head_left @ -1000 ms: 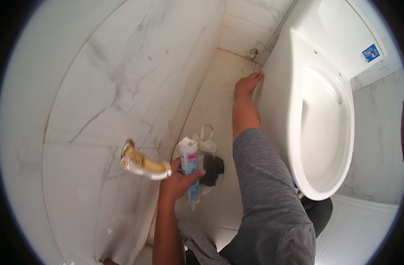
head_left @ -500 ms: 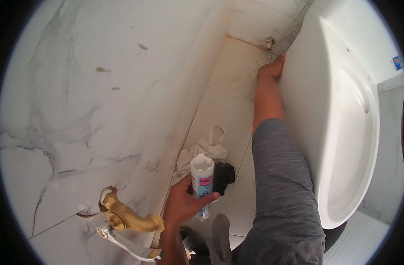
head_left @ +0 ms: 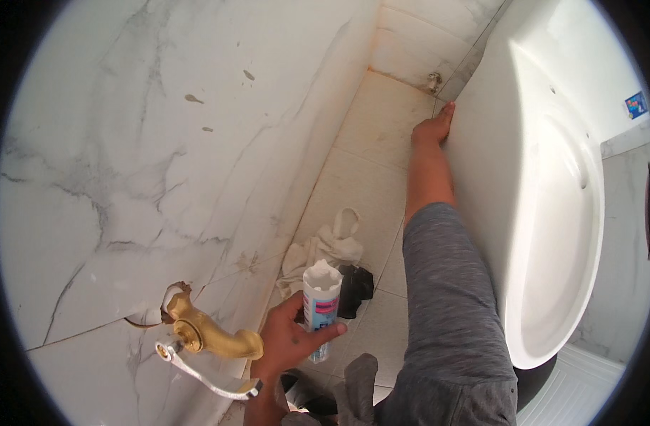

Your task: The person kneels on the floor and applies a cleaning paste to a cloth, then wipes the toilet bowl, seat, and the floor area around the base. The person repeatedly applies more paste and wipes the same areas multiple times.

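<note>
Where left fingers [head_left: 333,331] wrap the tube [head_left: 321,309], its label is hidden.

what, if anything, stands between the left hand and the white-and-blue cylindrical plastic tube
Nothing visible: the bare left hand grips the white-and-blue cylindrical plastic tube directly. The crumpled white cloth lies beyond them, not between.

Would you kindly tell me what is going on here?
A person holds a white-and-blue cylindrical tube, its upper end rough and white, in the left grip. The right grip is stretched out, fingers extended, seemingly against the outer side of a glossy white ceramic fixture with an oval bowl. A crumpled whitish cloth and a dark crumpled item lie on the pale tiled floor. A brass-coloured tap with a silver lever juts from the marbled wall.
</note>
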Tool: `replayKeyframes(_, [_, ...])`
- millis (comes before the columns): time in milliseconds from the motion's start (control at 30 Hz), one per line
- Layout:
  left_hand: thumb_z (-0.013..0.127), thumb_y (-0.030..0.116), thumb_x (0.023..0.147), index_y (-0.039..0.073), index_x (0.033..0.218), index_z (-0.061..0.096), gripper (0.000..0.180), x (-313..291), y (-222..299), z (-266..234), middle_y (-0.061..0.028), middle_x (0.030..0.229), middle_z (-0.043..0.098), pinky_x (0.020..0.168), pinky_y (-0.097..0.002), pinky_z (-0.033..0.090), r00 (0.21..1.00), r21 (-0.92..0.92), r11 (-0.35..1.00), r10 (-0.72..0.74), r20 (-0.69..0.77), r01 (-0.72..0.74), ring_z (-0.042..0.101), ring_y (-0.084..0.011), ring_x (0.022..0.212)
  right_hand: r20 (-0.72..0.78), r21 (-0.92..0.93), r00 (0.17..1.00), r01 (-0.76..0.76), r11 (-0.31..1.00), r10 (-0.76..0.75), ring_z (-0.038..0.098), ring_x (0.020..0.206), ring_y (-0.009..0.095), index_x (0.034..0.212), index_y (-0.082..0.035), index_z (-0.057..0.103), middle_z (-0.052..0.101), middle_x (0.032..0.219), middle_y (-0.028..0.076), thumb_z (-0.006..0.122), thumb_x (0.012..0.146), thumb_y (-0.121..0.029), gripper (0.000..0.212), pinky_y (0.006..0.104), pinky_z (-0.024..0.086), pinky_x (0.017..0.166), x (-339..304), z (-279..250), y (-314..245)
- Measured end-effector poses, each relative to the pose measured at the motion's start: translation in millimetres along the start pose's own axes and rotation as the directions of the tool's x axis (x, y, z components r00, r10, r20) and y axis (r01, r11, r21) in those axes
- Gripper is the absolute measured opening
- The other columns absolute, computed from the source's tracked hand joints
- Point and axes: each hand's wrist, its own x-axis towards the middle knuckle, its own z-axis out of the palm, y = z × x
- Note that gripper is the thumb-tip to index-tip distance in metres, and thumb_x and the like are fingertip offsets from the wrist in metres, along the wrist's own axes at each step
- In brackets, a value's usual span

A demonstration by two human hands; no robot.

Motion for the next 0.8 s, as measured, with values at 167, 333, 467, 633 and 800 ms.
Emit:
replayKeyframes(167, [0.093, 0.023, 0.074, -0.001, 0.115, 0.068, 0.054, -9.7, 1.3, 3.5, -0.0095, 0.102, 0.074, 0.09, -0.0357, 0.054, 0.997, -0.033, 0.997, 0.068, -0.034, -0.069, 0.069, -0.0164, 0.097, -0.016, -0.127, 1.0, 0.014, 0.992, -0.017, 0.001, 0.158, 0.027, 0.163, -0.007, 0.012, 0.006, 0.172, 0.006, 0.018, 0.109, -0.042, 0.064, 0.0508, -0.01, 0.124, -2.4, 9.7, -13.2])
replayKeyframes(333, [0.094, 0.022, 0.073, -0.001, 0.116, 0.068, 0.055, -16.4, 4.7, 4.1, -0.0084, 0.101, 0.073, 0.088, -0.0351, 0.054, 0.987, -0.034, 0.988, 0.148, -0.055, -0.15, 0.068, -0.0156, 0.095, -0.015, -0.066, 0.997, 0.078, 0.995, -0.079, 0.001, 0.158, 0.029, 0.163, -0.008, 0.012, 0.006, 0.172, 0.007, 0.018, 0.109, -0.043, 0.065, 0.0517, -0.009, 0.124, -20.7, 12.0, -12.8])
replayKeyframes(467, [0.093, 0.021, 0.073, -0.001, 0.115, 0.067, 0.054, -20.7, 9.7, 2.4, -0.0075, 0.101, 0.073, 0.088, -0.0349, 0.054, 0.989, 0.009, 0.99, 0.14, -0.048, -0.14, 0.067, -0.0155, 0.095, -0.008, -0.055, 0.993, 0.117, 0.992, -0.118, 0.001, 0.158, 0.03, 0.163, -0.009, 0.012, 0.006, 0.172, 0.007, 0.019, 0.108, -0.044, 0.065, 0.0524, -0.009, 0.124, -39.8, 15.8, -9.9])
replayKeyframes(633, [0.093, 0.018, 0.074, -0.001, 0.115, 0.067, 0.052, -30.8, 13.6, 7.6, -0.0064, 0.101, 0.072, 0.088, -0.0345, 0.053, 0.983, 0.014, 0.985, 0.174, -0.058, -0.173, 0.067, -0.0148, 0.095, -0.001, -0.02, 0.988, 0.153, 0.988, -0.153, 0.001, 0.157, 0.032, 0.163, -0.01, 0.012, 0.005, 0.172, 0.007, 0.019, 0.108, -0.045, 0.066, 0.0533, -0.008, 0.124, -56.0, 19.7, -8.5])
replayKeyframes(800, [0.091, 0.022, 0.075, -0.001, 0.121, 0.066, 0.057, -36.8, 11.2, 5.0, -0.01, 0.103, 0.074, 0.09, -0.0328, 0.052, 0.972, 0.023, 0.972, 0.234, -0.032, -0.233, 0.068, -0.0158, 0.097, 0.004, -0.009, 0.983, 0.181, 0.983, -0.181, 0.001, 0.157, 0.034, 0.163, -0.011, 0.012, 0.005, 0.172, 0.007, 0.02, 0.108, -0.047, 0.066, 0.0542, -0.008, 0.124, -70.4, 25.6, -10.8])
